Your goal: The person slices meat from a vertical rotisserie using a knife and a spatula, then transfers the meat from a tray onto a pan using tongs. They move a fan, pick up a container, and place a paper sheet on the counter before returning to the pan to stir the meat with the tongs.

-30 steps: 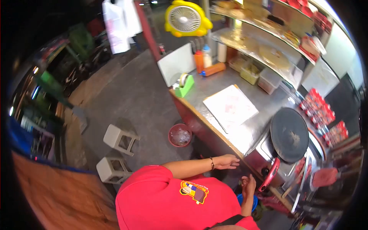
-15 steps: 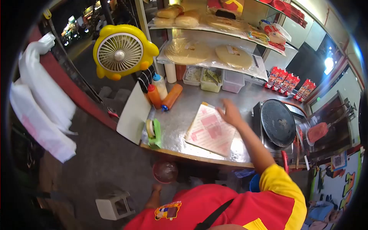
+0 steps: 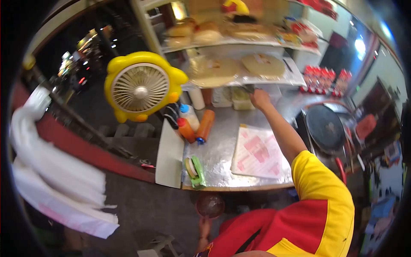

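Reaching the clear plastic tubs [image 3: 223, 97], the right hand [image 3: 260, 99] is blurred, perhaps touching a dark utensil [image 3: 248, 88]; its grip cannot be told.

Right hand [image 3: 260, 99] stretched to the tubs [image 3: 239, 97] at the back of the counter [image 3: 218, 145].
I saw the right hand out at one o'clock, at the plastic tubs; blur hid its grip. The printed paper sheet [image 3: 258, 152] lay on the steel counter under the arm, the round griddle [image 3: 326, 127] at three o'clock of it. The left hand [image 3: 204, 227] hung at six o'clock beside a red bucket [image 3: 210, 205].
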`<action>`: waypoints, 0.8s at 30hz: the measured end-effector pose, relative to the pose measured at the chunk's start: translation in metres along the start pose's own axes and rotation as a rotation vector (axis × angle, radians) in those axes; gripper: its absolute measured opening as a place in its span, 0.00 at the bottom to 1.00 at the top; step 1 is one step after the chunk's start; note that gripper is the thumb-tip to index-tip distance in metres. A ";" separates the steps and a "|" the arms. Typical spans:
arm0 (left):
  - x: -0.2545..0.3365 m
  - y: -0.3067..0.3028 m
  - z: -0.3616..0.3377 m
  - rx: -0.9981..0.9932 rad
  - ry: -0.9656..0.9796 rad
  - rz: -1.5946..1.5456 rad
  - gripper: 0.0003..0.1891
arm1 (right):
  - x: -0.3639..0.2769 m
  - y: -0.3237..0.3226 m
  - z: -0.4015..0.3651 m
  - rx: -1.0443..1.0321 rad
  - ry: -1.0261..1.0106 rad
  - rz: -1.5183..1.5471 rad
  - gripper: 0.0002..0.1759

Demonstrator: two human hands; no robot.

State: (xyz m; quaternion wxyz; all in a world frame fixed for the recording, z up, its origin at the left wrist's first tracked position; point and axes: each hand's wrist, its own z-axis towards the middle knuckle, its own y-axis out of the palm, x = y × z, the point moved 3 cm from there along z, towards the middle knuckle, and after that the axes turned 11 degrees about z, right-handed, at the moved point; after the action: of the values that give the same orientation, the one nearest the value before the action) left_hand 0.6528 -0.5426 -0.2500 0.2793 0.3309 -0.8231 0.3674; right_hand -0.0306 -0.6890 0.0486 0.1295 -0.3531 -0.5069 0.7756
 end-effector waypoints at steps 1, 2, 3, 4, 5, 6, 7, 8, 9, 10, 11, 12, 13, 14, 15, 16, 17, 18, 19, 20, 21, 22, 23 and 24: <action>0.063 0.014 -0.007 -0.080 0.193 -0.079 0.18 | 0.006 0.004 -0.024 0.046 0.028 0.088 0.24; 0.145 0.025 -0.031 -0.162 0.213 -0.234 0.14 | 0.013 0.003 -0.042 0.111 0.047 0.175 0.21; 0.175 0.043 -0.020 -0.225 0.415 -0.203 0.12 | 0.024 0.008 -0.060 0.130 -0.006 0.168 0.21; 0.217 0.056 -0.020 -0.234 0.558 -0.151 0.11 | 0.027 0.007 -0.085 0.148 -0.060 0.163 0.22; 0.260 0.070 -0.021 -0.243 0.701 -0.102 0.11 | 0.035 0.000 -0.107 0.168 -0.021 0.164 0.22; 0.303 0.083 -0.026 -0.234 0.798 -0.070 0.11 | 0.030 -0.028 -0.134 0.179 -0.010 0.259 0.22; 0.344 0.097 -0.032 -0.225 0.895 -0.040 0.10 | 0.030 -0.051 -0.163 0.192 -0.001 0.355 0.22; 0.381 0.110 -0.035 -0.227 0.947 -0.015 0.11 | 0.039 -0.064 -0.193 0.219 -0.021 0.429 0.22; 0.408 0.125 -0.031 -0.259 0.991 0.010 0.10 | 0.048 -0.074 -0.223 0.253 -0.045 0.497 0.22; 0.420 0.136 -0.017 -0.219 1.055 0.049 0.09 | 0.057 -0.078 -0.259 0.293 0.005 0.551 0.23; 0.443 0.160 -0.005 -0.216 1.138 0.080 0.09 | 0.062 -0.094 -0.291 0.094 0.162 0.621 0.26; 0.464 0.172 -0.014 -0.168 1.184 0.228 0.09 | 0.086 -0.074 -0.329 0.251 0.113 0.710 0.30; 0.464 0.196 0.034 -0.200 1.253 0.330 0.10 | 0.086 -0.104 -0.367 0.010 0.288 0.827 0.33; 0.468 0.215 0.058 -0.272 1.214 0.305 0.12 | 0.084 -0.125 -0.402 0.013 0.192 0.872 0.31; 0.492 0.227 0.052 -0.240 1.328 0.412 0.14 | 0.084 -0.138 -0.434 0.027 0.190 0.823 0.29; 0.509 0.250 0.050 -0.307 1.266 0.334 0.17 | 0.093 -0.139 -0.464 0.047 0.223 0.822 0.27; 0.530 0.272 0.078 -0.280 1.363 0.447 0.20 | 0.104 -0.131 -0.490 0.101 0.200 0.760 0.27; 0.557 0.291 0.082 -0.244 1.429 0.476 0.25 | 0.103 -0.142 -0.511 0.091 0.232 0.815 0.27; 0.591 0.305 0.083 -0.170 1.483 0.708 0.32 | 0.101 -0.153 -0.527 0.128 0.268 0.818 0.27; 0.619 0.327 0.095 -0.063 1.534 0.766 0.37 | 0.102 -0.160 -0.539 0.154 0.292 0.825 0.27; 0.641 0.346 0.109 0.057 1.575 0.825 0.41 | 0.109 -0.151 -0.546 0.134 0.343 0.827 0.27; 0.662 0.363 0.116 0.042 1.590 0.824 0.41 | 0.110 -0.151 -0.548 0.150 0.355 0.824 0.27; 0.679 0.377 0.122 0.143 1.545 0.988 0.45 | 0.112 -0.152 -0.547 0.158 0.354 0.844 0.27; 0.690 0.387 0.122 0.250 1.491 1.147 0.48 | 0.115 -0.155 -0.546 0.165 0.349 0.863 0.27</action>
State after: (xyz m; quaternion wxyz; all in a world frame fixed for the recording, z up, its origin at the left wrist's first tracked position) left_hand -0.0956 -0.6755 0.0020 0.4726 -0.4163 -0.4243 0.6506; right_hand 0.2330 -0.1753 0.0076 -0.0938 -0.6453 -0.2208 0.7252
